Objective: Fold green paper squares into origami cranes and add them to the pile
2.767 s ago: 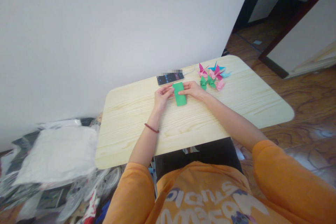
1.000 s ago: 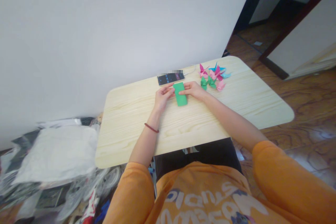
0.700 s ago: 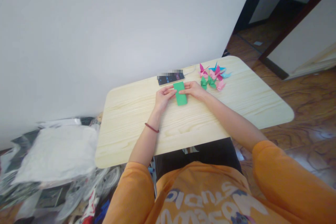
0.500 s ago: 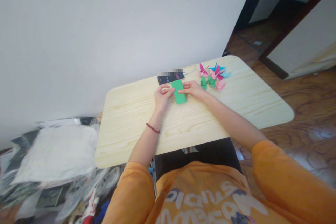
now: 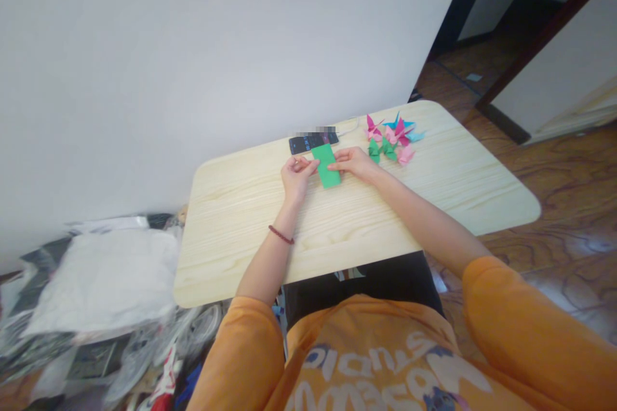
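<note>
Phone (image 5: 303,144), paper cranes (image 5: 398,133) on table (image 5: 231,225)

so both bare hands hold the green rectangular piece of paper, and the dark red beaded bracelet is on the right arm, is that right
Not quite: the dark red beaded bracelet is on the left arm, as the head view shows. The left hand and right hand do both hold the green rectangular piece of paper.

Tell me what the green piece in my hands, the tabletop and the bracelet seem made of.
The green piece looks like matte paper: thin, flat, straight-edged.
The tabletop shows pale grain with a soft sheen, so wood or wood-look laminate.
The bracelet seems to be dark red beads, judging by its bumpy outline; their material and finish are too small to tell.
</note>
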`<state>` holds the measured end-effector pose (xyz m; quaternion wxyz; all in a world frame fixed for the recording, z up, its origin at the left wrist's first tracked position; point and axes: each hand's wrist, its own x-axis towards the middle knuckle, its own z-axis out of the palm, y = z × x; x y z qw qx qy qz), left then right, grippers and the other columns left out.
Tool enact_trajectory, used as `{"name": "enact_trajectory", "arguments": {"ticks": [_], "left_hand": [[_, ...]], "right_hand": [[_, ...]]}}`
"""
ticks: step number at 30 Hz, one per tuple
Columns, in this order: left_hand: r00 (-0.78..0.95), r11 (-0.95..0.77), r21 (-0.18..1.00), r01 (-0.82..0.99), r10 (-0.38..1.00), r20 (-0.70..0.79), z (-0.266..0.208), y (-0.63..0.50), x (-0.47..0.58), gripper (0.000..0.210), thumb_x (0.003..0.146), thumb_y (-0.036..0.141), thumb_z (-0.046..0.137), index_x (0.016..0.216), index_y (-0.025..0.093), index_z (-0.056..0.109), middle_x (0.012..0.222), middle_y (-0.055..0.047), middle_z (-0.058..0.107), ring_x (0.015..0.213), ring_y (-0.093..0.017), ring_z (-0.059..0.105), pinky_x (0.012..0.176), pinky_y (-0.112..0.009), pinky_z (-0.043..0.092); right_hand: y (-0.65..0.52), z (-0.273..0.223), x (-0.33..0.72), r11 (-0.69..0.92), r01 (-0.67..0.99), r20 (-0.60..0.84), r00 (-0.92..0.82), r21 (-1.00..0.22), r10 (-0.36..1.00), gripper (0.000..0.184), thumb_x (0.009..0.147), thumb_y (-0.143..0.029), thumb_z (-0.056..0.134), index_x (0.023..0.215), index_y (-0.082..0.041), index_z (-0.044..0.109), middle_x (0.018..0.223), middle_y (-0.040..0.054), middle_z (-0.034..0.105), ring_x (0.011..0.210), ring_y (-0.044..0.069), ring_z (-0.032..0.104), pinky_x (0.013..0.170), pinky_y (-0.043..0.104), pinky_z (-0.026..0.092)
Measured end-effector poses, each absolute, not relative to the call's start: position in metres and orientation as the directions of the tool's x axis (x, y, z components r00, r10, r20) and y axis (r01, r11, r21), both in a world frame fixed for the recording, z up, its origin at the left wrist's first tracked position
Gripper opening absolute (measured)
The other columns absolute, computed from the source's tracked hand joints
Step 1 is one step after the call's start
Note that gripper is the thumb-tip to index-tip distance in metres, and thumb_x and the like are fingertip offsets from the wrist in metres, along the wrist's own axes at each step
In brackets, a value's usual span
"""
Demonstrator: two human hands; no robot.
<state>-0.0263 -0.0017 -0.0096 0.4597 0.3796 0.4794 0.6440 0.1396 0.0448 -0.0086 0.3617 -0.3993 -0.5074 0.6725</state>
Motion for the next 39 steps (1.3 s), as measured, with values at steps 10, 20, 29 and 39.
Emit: {"name": "enact_trajectory", "arguments": {"ticks": [10,20,29,39], "left_hand": [[-0.271,-0.090,0.964,-0.250,0.962,0.019,-0.009,-0.001,-0.028,0.043,0.050,0.034,0.089,0.066,0.018,0.052,0.065,0.001,0.068,0.061,-0.010,0.064,0.067,-0.027,0.055],[-0.256,-0.086,0.956,-0.280,0.967,0.012,-0.009,-0.001,-0.028,0.044,0.047,0.035,0.090,0.066,0.016,0.055,0.061,0.003,0.065,0.058,-0.007,0.061,0.063,-0.022,0.054],[-0.288,-0.147,0.970,-0.193,0.954,0.087,-0.011,-0.001,-0.028,0.034,0.053,0.031,0.087,0.068,0.016,0.061,0.064,0.001,0.066,0.060,-0.010,0.063,0.065,-0.025,0.055],[-0.263,-0.198,0.978,-0.067,0.949,0.174,-0.018,0.002,-0.029,0.025,0.064,0.029,0.081,0.086,0.018,0.077,0.090,-0.008,0.076,0.071,-0.016,0.068,0.074,-0.033,0.057]], "right_hand": [[0.044,-0.008,0.139,-0.231,-0.096,-0.175,-0.398,-0.968,0.901,0.041,0.039,-0.026,0.092,0.070,-0.014,0.070,0.068,0.0023,0.072,0.058,0.011,0.062,0.054,0.021,0.045],[0.045,-0.008,0.137,-0.240,-0.102,-0.184,-0.384,-0.966,0.905,0.041,0.038,-0.024,0.093,0.067,-0.014,0.067,0.067,0.0022,0.072,0.057,0.011,0.062,0.054,0.021,0.045],[0.041,-0.003,0.136,-0.234,-0.086,-0.186,-0.377,-0.968,0.907,0.040,0.036,-0.023,0.093,0.066,-0.013,0.067,0.062,0.0005,0.070,0.054,0.009,0.060,0.051,0.020,0.043],[0.042,-0.005,0.135,-0.221,-0.072,-0.183,-0.350,-0.973,0.919,0.036,0.041,-0.021,0.091,0.068,-0.013,0.067,0.067,0.0027,0.071,0.057,0.011,0.061,0.055,0.023,0.043]]}}
